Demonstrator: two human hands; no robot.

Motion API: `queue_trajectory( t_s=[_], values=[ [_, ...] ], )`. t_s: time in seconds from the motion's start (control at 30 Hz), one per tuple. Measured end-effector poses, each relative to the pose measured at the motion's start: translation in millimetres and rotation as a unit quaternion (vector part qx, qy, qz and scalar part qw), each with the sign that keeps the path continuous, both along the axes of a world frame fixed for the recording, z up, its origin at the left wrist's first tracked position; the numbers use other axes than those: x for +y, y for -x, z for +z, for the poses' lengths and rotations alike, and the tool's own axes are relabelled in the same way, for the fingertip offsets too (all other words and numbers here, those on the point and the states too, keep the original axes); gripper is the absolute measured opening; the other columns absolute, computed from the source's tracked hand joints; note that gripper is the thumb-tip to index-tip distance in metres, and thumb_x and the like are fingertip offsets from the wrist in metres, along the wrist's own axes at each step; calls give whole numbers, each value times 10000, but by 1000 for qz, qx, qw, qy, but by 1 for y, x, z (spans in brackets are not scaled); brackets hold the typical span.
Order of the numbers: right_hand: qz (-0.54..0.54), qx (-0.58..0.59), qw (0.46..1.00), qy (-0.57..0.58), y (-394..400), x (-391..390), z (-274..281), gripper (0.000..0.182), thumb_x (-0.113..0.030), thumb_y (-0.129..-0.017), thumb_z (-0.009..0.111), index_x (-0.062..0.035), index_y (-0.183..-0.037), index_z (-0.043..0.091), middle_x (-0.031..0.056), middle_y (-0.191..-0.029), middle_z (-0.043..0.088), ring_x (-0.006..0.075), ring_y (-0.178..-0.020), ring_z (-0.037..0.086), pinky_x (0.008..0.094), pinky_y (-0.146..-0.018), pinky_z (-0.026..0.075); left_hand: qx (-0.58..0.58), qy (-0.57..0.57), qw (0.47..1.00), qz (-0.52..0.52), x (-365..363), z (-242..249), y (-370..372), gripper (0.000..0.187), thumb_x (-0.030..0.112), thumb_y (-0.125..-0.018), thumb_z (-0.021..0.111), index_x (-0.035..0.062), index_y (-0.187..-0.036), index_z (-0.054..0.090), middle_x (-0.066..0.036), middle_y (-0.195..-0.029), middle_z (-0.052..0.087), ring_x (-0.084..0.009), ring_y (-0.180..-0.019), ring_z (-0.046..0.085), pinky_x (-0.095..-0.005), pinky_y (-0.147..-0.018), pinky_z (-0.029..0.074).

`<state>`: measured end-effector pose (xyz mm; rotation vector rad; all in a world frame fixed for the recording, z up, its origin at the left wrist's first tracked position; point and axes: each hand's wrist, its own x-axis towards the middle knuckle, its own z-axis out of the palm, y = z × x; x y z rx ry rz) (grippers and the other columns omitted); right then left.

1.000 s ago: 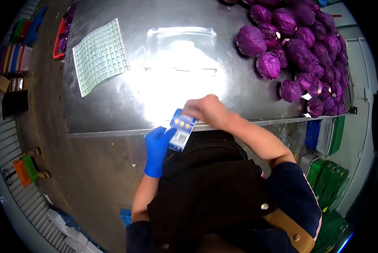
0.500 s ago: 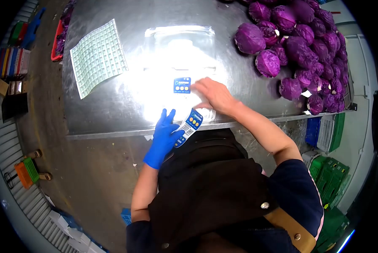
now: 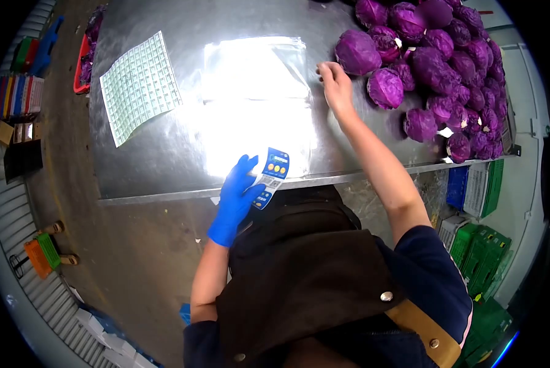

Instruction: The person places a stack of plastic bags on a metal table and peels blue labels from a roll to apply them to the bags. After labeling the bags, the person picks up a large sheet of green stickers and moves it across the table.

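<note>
My left hand [image 3: 235, 193], in a blue glove, is closed on a curved strip of blue and white printed labels [image 3: 275, 165] at the table's front edge. Clear plastic bags [image 3: 256, 70] lie flat just beyond it, partly washed out by glare. Bare and loosely bent, my right hand [image 3: 337, 89] is over the table to the right of the bags, with nothing visible in it. The closest red cabbage [image 3: 357, 53] is just beyond its fingers; another red cabbage [image 3: 385, 88] sits to its right.
A heap of red cabbages [image 3: 465, 80] covers the right end of the metal table [image 3: 146, 175]. A sheet of small green-and-white stickers [image 3: 141, 89] lies at left, slightly curled. A red crate [image 3: 82, 64] stands past the left edge; green crates [image 3: 486, 257] are stacked at lower right.
My right hand has moved away from the bags, up and right towards the cabbages. The blue label seen on the bags is no longer visible there. The label strip has tilted more upright.
</note>
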<state>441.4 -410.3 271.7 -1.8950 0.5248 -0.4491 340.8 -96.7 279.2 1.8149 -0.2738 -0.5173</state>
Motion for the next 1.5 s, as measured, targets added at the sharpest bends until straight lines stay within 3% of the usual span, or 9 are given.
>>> queue_trajectory(
  t_s=[0.2,0.3,0.5,0.73,0.87,0.97,1.13,1.43,1.5],
  values=[
    [476,172,852,-133,81,84,57,221,-140,-880,631,-38,-1076,620,65,-850,669,134,-783,625,283,-746,500,170,63,983,6,14,25,4,406,63,-849,644,-17,-1235,546,-105,-1153,609,-171,-1042,581,-285,-907,456],
    [513,131,848,-10,85,96,74,257,-131,-858,659,-43,-1095,612,122,-820,675,189,-697,650,287,-683,515,163,63,984,33,10,42,-2,304,98,-855,656,-22,-1126,589,-81,-1006,632,-130,-917,583,-266,-795,477],
    [459,106,877,97,84,98,70,177,-225,-872,637,-59,-921,671,141,-719,653,272,-608,634,324,-604,507,168,-91,967,169,-2,47,9,172,145,-831,699,-23,-859,671,-33,-712,610,-74,-668,545,-248,-631,460],
    [283,134,942,125,12,46,35,315,-339,-852,653,-36,-936,631,125,-803,672,240,-730,660,336,-654,503,262,-37,963,57,43,42,26,293,115,-824,687,-42,-1069,657,-86,-943,692,-152,-845,652,-279,-779,512],
    [395,193,815,377,21,91,3,573,-367,-717,750,-104,-1166,511,126,-1081,576,327,-861,624,389,-724,513,-53,-38,993,-94,15,26,-5,289,167,-767,736,14,-1010,700,-130,-1409,451,-324,-1379,281,-412,-1087,285],
    [337,94,861,370,35,85,10,581,-369,-715,738,-123,-1188,507,90,-1039,561,300,-904,601,389,-719,505,-56,-172,967,-181,15,-14,-7,701,175,-767,718,69,-1393,420,-246,-1457,316,-354,-1345,324,-405,-1054,326],
    [449,-6,812,373,70,41,-4,436,-327,-721,715,-132,-1079,561,57,-956,541,237,-919,539,351,-754,446,-22,-144,980,-137,9,-9,-7,408,175,-761,733,62,-1135,615,-167,-1426,403,-354,-1368,289,-414,-1065,320],
    [472,95,867,128,33,23,-4,228,-265,-902,581,-61,-952,667,53,-808,648,233,-744,603,364,-711,471,-23,-27,992,-117,7,10,-4,255,96,-769,717,21,-1011,686,-111,-1336,530,-302,-1320,398,-385,-1028,384],
    [242,210,943,-91,5,7,-7,293,-270,-920,571,-1,-991,661,30,-790,638,100,-665,538,288,-621,457,32,9,998,-60,9,-34,4,324,86,-783,708,30,-1098,657,-98,-1320,544,-297,-1330,387,-368,-1032,377]
  ],
)
